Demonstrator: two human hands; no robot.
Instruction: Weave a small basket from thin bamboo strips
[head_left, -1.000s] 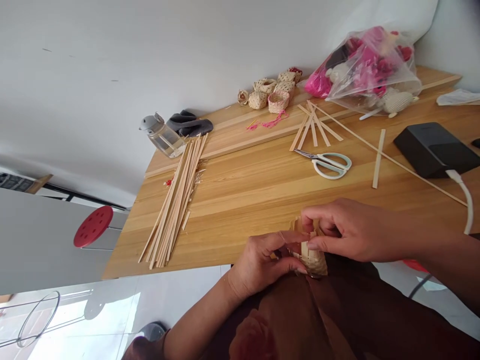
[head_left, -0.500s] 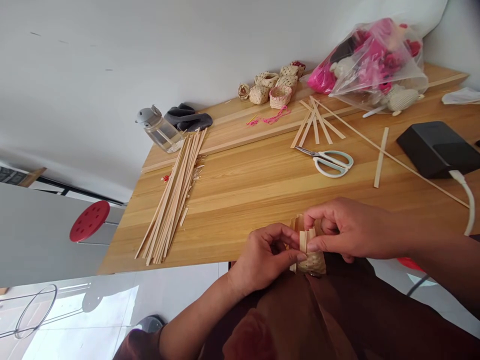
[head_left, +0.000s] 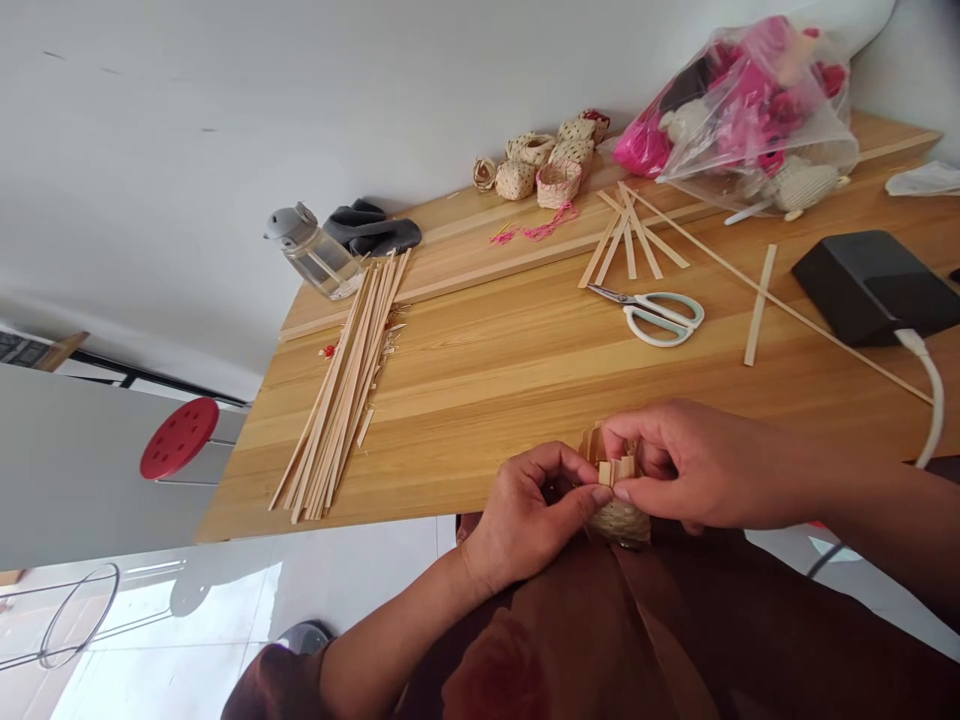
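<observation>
A small woven basket of pale wood strips rests in my lap at the table's front edge, strip ends standing up from its rim. My left hand grips its left side, thumb and index finger pinching at the rim beside a short upright strip end. From the right, my right hand pinches the rim close by, its thumb nearly meeting the left thumb. The fingers cover part of the basket's far side.
Scissors lie on the wooden table beyond my hands, near short strips. Long strips are bundled at left by a bottle. Small finished baskets, a plastic bag and a black box stand farther back.
The upright strip end between my hands shows shorter above my thumbs than before. My left thumb has shifted slightly upward along the rim. The whole view has tilted a little.
</observation>
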